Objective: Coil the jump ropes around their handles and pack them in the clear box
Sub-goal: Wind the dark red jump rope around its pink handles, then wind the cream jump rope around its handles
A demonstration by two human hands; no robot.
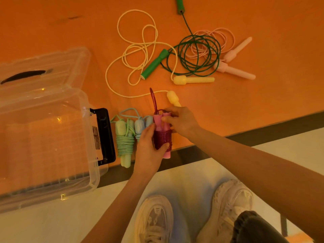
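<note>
Head view: your left hand (149, 146) grips the coiled pink rope (162, 135) at six o'clock on the worktop (245, 102); your right hand (180, 122) pinches its loose end. Slacken either grip and the coils likely spring undone.

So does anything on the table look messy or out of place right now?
Yes. The green rope lies tangled over the pink rope, and the yellow rope sprawls uncoiled. The box appears to hold no ropes yet.

table (52, 23) orange | wound rope (162, 138) maroon (handles pink) | box (52, 137) clear
</note>
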